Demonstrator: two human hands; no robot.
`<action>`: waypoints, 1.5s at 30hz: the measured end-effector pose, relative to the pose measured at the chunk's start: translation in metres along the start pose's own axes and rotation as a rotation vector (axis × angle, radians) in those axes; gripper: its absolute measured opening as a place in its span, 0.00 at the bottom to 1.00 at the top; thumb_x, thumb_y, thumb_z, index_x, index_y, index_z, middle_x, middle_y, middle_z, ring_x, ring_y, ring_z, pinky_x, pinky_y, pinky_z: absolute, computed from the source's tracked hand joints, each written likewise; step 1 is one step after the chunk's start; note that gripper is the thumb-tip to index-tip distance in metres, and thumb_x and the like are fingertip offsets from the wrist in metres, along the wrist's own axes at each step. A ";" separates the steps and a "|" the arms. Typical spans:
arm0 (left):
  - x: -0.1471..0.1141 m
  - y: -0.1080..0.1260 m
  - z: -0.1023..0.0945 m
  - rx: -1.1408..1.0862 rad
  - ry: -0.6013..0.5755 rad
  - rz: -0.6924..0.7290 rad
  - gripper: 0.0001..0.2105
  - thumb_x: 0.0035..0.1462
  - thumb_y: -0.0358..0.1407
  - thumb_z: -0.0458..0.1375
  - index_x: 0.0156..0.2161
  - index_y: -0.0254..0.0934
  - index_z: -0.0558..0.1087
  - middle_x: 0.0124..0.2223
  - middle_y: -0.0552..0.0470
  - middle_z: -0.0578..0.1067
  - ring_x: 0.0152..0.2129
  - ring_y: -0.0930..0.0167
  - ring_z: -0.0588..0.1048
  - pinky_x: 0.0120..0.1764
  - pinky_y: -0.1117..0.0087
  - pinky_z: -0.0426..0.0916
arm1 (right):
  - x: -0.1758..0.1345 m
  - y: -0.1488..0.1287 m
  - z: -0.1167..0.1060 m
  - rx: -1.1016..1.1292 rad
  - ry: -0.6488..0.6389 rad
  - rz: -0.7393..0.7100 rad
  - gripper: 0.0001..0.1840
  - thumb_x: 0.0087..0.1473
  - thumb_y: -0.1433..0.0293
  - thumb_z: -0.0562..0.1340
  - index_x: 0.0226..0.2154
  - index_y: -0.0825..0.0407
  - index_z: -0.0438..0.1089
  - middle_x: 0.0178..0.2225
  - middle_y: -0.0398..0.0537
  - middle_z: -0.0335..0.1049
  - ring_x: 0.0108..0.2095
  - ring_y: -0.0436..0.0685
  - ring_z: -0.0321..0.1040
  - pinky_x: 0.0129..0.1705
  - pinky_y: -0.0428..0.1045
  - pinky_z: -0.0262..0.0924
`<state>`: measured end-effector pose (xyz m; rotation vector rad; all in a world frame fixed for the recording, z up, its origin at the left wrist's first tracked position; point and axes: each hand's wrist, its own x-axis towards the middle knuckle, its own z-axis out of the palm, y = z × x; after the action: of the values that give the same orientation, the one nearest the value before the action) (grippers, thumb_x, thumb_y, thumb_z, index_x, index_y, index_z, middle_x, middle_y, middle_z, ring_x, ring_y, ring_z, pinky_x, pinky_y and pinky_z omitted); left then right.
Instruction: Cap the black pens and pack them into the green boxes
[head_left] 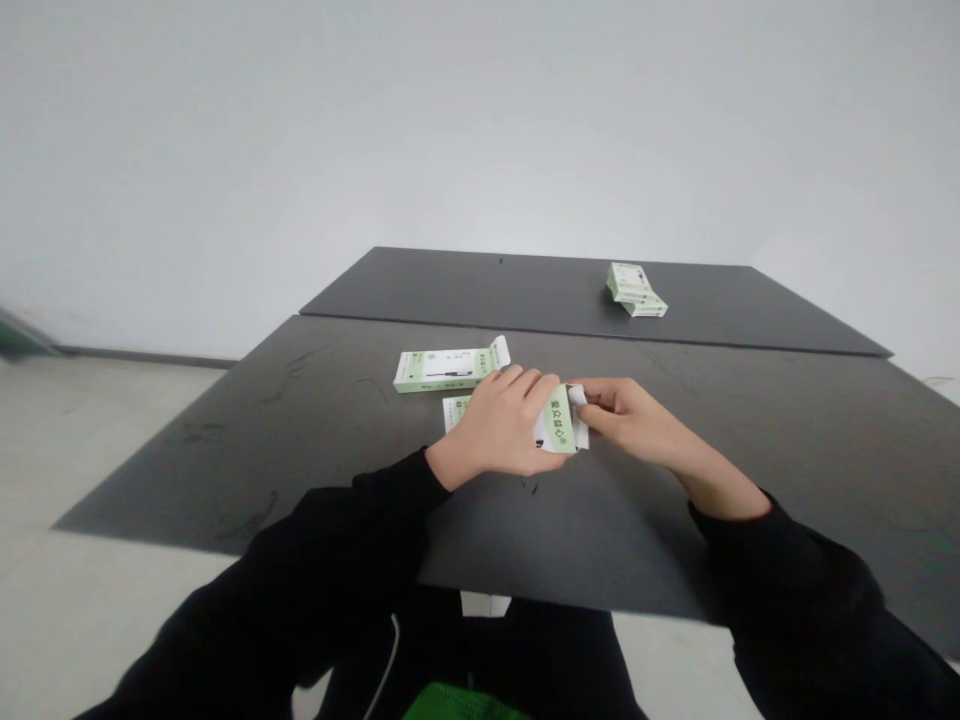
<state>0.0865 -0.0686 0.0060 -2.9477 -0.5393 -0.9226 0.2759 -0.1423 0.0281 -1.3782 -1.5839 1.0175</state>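
My left hand point(506, 422) is closed over the middle of a small green and white pen box point(557, 420), holding it just above or on the dark table. At the box's right end my right hand point(626, 418) pinches a white end flap between thumb and fingers; that end looks open. Its far fingers are partly hidden behind the flap. Just beyond my left hand, a second pen box point(446, 369) of the same kind lies flat, with a pen pictured on its face and its right end flap standing up.
Toward the back right of the dark table point(337, 430), several similar boxes point(634, 288) lie in an uneven stack. A seam crosses the table where two tops meet. A pale wall point(480, 120) rises behind it. Below the near edge a white object point(484, 604) shows by my lap.
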 end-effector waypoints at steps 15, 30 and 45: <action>0.002 -0.006 -0.007 -0.311 0.281 0.030 0.32 0.48 0.53 0.63 0.53 0.35 0.64 0.45 0.41 0.76 0.42 0.57 0.77 0.44 0.56 0.72 | -0.005 -0.010 -0.004 0.352 0.051 0.012 0.23 0.53 0.58 0.70 0.48 0.49 0.69 0.28 0.42 0.72 0.24 0.49 0.66 0.25 0.45 0.62; -0.001 -0.009 -0.007 -0.087 0.175 0.090 0.34 0.52 0.60 0.59 0.54 0.34 0.66 0.48 0.40 0.79 0.42 0.58 0.79 0.44 0.59 0.72 | -0.022 -0.030 0.000 -0.391 0.318 -0.591 0.08 0.57 0.74 0.64 0.40 0.46 0.74 0.42 0.49 0.61 0.45 0.58 0.63 0.46 0.55 0.63; -0.004 -0.018 -0.007 0.125 -0.020 0.153 0.28 0.56 0.54 0.57 0.53 0.33 0.70 0.47 0.44 0.80 0.40 0.60 0.78 0.41 0.61 0.67 | -0.020 -0.021 0.014 -0.711 0.039 -0.377 0.04 0.57 0.75 0.61 0.33 0.54 0.73 0.35 0.50 0.69 0.35 0.55 0.67 0.38 0.50 0.61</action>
<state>0.0738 -0.0537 0.0079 -2.8415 -0.3511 -0.8140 0.2575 -0.1653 0.0411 -1.4334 -2.1811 0.1904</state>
